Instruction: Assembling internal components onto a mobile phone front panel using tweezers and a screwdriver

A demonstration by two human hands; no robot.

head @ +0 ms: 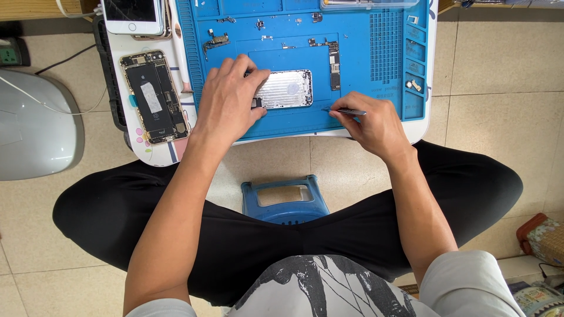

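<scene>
My left hand (228,103) rests on the left end of a silver phone back housing (285,89) lying on a blue repair mat (364,64), fingers pinning it down. My right hand (373,123) pinches slim metal tweezers (344,110), their tip pointing left just past the housing's lower right corner. Small phone parts lie on the mat: a logic board strip (333,57) and a flex cable piece (216,41).
An opened phone (154,97) with its battery exposed lies on the white table left of the mat. A white phone (132,14) sits at the top left. A blue plastic stool (285,199) stands between my knees. A grey object (32,126) sits on the tiled floor, left.
</scene>
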